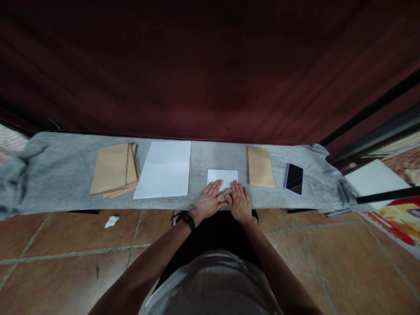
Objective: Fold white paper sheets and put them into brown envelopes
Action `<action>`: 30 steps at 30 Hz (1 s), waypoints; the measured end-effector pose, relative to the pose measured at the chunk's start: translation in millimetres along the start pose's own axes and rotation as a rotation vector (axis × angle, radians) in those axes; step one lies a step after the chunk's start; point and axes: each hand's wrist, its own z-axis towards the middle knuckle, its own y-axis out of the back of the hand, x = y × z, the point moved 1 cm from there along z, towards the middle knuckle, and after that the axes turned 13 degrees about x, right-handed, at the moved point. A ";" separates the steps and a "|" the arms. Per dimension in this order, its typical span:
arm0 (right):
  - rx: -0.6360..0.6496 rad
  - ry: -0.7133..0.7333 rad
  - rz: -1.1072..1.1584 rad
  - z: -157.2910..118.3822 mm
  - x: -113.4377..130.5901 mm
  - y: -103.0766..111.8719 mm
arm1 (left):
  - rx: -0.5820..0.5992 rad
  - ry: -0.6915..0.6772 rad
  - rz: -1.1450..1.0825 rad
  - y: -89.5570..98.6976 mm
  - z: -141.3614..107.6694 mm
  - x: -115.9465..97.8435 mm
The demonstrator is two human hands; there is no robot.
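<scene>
A small white folded paper [223,176] lies on the grey cloth-covered table [216,153], close to its front edge. My left hand [209,201] rests flat on the paper's lower left part, fingers spread. On its lower right part lies my right hand [239,201], fingers stretched out and thumb beside the left thumb. Left of the hands is a stack of large white sheets [166,168]. Brown envelopes [111,168] are piled farther left. Another small stack of brown envelopes [260,166] sits right of the paper.
A phone [294,179] lies at the table's right part. Dark red cloth [210,78] hangs behind the table. A white board [377,181] and a colourful printed sheet [400,218] are beyond the right end. Crumpled tissue [112,221] lies on the tiled floor.
</scene>
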 end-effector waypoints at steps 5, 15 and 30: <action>-0.007 -0.004 -0.020 -3.2 -5.1 1.2 | -0.012 0.007 0.016 -2.2 -3.1 0.1; 0.004 -0.041 -0.035 -12.3 -13.3 3.6 | -0.070 0.061 0.065 -12.0 -17.5 5.3; 0.162 0.039 0.009 56.6 12.2 10.3 | -0.090 0.065 0.074 -10.7 -18.1 4.6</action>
